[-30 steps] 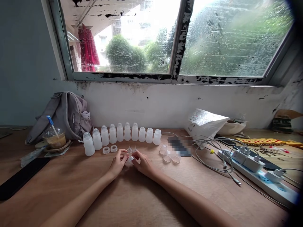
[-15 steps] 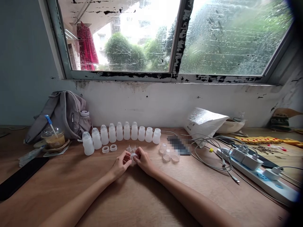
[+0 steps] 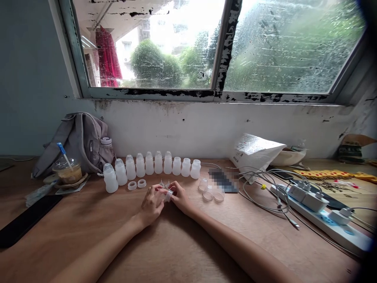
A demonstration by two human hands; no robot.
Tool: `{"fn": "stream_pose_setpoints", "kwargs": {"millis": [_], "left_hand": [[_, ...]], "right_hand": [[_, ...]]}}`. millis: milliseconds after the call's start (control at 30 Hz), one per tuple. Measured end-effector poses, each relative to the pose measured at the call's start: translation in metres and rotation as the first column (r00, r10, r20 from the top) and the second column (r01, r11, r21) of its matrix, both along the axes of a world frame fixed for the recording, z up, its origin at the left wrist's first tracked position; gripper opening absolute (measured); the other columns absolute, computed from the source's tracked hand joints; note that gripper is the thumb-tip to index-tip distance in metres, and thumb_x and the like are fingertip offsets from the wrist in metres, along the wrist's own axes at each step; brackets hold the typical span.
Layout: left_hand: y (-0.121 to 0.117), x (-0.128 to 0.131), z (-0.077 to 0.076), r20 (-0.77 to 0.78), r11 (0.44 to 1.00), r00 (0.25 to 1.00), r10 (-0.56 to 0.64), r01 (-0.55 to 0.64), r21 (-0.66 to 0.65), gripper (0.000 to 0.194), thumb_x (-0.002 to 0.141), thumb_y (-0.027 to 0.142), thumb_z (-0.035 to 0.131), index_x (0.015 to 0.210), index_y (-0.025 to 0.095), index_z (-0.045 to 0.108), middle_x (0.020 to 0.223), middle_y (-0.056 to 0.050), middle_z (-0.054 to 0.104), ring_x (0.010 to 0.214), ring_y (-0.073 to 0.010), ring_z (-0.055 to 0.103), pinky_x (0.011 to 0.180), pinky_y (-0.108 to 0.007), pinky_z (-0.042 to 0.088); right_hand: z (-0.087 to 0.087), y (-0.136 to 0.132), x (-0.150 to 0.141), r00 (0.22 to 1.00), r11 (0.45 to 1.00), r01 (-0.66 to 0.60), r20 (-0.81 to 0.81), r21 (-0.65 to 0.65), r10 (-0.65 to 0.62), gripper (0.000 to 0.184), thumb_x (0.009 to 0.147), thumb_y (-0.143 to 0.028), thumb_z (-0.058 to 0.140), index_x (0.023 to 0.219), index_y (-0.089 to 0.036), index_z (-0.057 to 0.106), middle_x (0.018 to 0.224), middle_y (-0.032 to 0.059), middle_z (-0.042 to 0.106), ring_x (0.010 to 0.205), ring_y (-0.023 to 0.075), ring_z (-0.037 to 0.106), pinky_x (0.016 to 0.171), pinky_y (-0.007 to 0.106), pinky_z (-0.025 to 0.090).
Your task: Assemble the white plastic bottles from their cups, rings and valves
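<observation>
My left hand point(image 3: 151, 205) and my right hand point(image 3: 180, 197) meet over the wooden table point(image 3: 165, 251), and together they pinch a small white screw ring point(image 3: 168, 195) with a clear teat in it. Just beyond my fingers stand two loose clear teats point(image 3: 164, 183). A curved row of several small white bottles point(image 3: 150, 167) lines the back of the table. Two white rings point(image 3: 137, 184) lie left of my hands. Three clear dome caps point(image 3: 210, 192) lie to the right.
A grey bag point(image 3: 79, 141) and a plastic cup with a blue straw point(image 3: 67, 169) sit at the far left. A dark flat strip point(image 3: 26, 220) lies at the left edge. A white packet point(image 3: 255, 151), tangled cables point(image 3: 265, 184) and a power strip point(image 3: 324, 218) fill the right.
Both hands have shifted a little and turned the ring between the fingers; it now sits tilted, raised slightly off the table. Nothing else has moved.
</observation>
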State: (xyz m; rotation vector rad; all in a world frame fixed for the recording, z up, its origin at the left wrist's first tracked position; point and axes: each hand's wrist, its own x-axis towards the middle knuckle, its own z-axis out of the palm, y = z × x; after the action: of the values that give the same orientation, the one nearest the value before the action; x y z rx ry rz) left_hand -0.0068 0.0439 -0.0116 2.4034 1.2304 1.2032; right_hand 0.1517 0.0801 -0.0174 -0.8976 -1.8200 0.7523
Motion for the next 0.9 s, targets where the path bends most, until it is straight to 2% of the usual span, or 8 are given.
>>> {"fn": "stream_pose_setpoints", "kwargs": {"millis": [67,167,300,367,433,567,733,900], "left_hand": [[0.001,-0.002,-0.001,-0.097,0.998,0.995,-0.021,0.027,0.059,0.038,0.075,0.013,0.048,0.111,0.023,0.048,0.112,-0.006,0.05,0.105,-0.0224,0.045,0.091,-0.039,0.037],[0.006,-0.008,-0.003,-0.202,0.998,0.979,-0.031,0.043,0.054,0.032,0.077,0.012,0.046,0.107,0.022,0.049,0.102,-0.005,0.057,0.097,-0.0219,0.049,0.083,-0.037,0.04],[0.013,-0.018,-0.003,-0.29,0.995,0.956,0.038,-0.01,0.096,0.02,0.081,0.016,0.046,0.099,0.019,0.054,0.091,-0.006,0.061,0.088,-0.0222,0.052,0.077,-0.036,0.041],[0.016,-0.022,-0.002,-0.298,0.991,0.951,0.086,-0.051,0.123,0.017,0.082,0.022,0.046,0.096,0.018,0.055,0.088,-0.007,0.061,0.085,-0.0227,0.052,0.075,-0.036,0.041],[0.019,-0.026,-0.001,-0.299,0.986,0.946,0.127,-0.087,0.144,0.017,0.083,0.026,0.046,0.092,0.017,0.056,0.084,-0.007,0.061,0.082,-0.0228,0.052,0.073,-0.036,0.041],[0.021,-0.03,-0.001,-0.303,0.976,0.937,0.176,-0.127,0.176,0.019,0.083,0.032,0.046,0.09,0.016,0.055,0.08,-0.006,0.059,0.078,-0.022,0.052,0.07,-0.035,0.04],[0.02,-0.03,-0.002,-0.335,0.974,0.928,0.165,-0.101,0.201,0.018,0.081,0.031,0.049,0.09,0.016,0.054,0.084,-0.006,0.059,0.08,-0.0217,0.051,0.071,-0.034,0.039],[0.02,-0.027,-0.005,-0.36,0.97,0.919,0.162,-0.081,0.228,0.019,0.083,0.03,0.048,0.093,0.015,0.055,0.086,-0.006,0.06,0.081,-0.0204,0.052,0.073,-0.033,0.04]], "right_hand": [[0.001,-0.002,-0.001,1.0,1.0,-0.019,0.026,0.019,0.018,0.01,0.074,-0.024,0.051,0.081,-0.019,0.044,0.063,-0.0031,0.055,0.054,0.01,0.047,0.049,0.02,0.037],[0.002,-0.004,-0.001,0.994,0.996,-0.034,0.104,0.077,0.026,0.008,0.072,-0.019,0.051,0.081,-0.018,0.049,0.068,-0.0023,0.056,0.057,0.0092,0.047,0.051,0.019,0.037],[-0.001,0.003,0.006,0.987,0.99,-0.034,0.163,0.139,0.011,0.022,0.068,-0.009,0.044,0.088,-0.018,0.05,0.073,-0.0008,0.057,0.058,0.0094,0.049,0.053,0.019,0.039],[-0.001,0.015,0.011,0.981,0.98,0.044,0.178,0.192,-0.079,0.031,0.069,-0.008,0.041,0.099,-0.017,0.047,0.077,0.0011,0.058,0.06,0.0104,0.051,0.055,0.02,0.04],[0.001,0.034,0.018,0.946,0.945,0.189,0.207,0.265,-0.248,0.041,0.072,-0.009,0.039,0.112,-0.017,0.041,0.078,0.0024,0.057,0.061,0.0119,0.052,0.057,0.022,0.04],[0.017,0.074,0.028,0.8,0.879,0.362,0.38,0.311,-0.464,0.052,0.074,-0.006,0.038,0.125,-0.019,0.032,0.073,0.0033,0.057,0.06,0.0157,0.052,0.056,0.025,0.036],[0.035,0.101,0.03,0.675,0.848,0.436,0.514,0.3,-0.529,0.041,0.078,-0.012,0.043,0.118,-0.018,0.039,0.067,0.0052,0.057,0.056,0.0177,0.051,0.054,0.026,0.032],[0.044,0.094,0.03,0.661,0.829,0.428,0.501,0.361,-0.559,0.016,0.082,-0.02,0.043,0.097,-0.017,0.049,0.087,0.0097,0.056,0.063,0.0173,0.052,0.055,0.025,0.032]]}}
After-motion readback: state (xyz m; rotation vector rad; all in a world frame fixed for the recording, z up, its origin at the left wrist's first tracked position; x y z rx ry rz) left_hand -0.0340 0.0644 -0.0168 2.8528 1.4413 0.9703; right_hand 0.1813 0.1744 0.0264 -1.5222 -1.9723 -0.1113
